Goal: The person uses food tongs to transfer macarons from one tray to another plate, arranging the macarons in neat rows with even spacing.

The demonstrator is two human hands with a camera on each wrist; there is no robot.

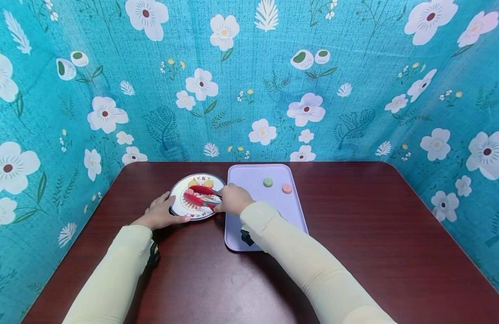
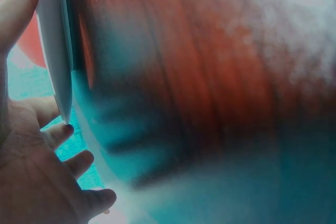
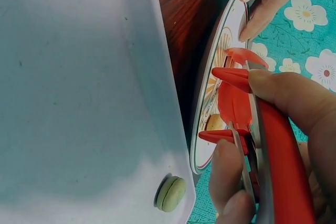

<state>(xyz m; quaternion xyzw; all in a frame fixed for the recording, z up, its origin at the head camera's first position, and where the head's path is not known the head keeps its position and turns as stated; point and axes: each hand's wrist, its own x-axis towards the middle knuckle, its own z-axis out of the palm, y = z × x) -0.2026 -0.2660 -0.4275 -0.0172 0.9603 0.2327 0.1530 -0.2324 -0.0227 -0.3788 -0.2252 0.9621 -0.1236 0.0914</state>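
Observation:
My right hand (image 1: 235, 199) grips red-and-metal tongs (image 3: 283, 161), their red tips over the patterned white plate (image 1: 180, 208). A pink macaron (image 1: 188, 192) shows beside the tong tips in the head view. Two yellow macarons (image 1: 209, 183) sit at the plate's far side; the tongs partly cover the plate's middle. At the plate's left, my left hand (image 1: 162, 212) holds the rim, with the thumb along the near edge and the fingers spread around the side. The left wrist view catches this hand (image 2: 47, 166) against the plate's edge (image 2: 55, 51).
Right of the plate lies a lilac tray (image 1: 296, 211), with a green macaron (image 1: 267, 182) and a pink-orange macaron (image 1: 287, 188) in its far part. My right forearm crosses over the tray. Beyond the dark red table (image 1: 355, 225) hangs a blue flowered curtain (image 1: 241, 90).

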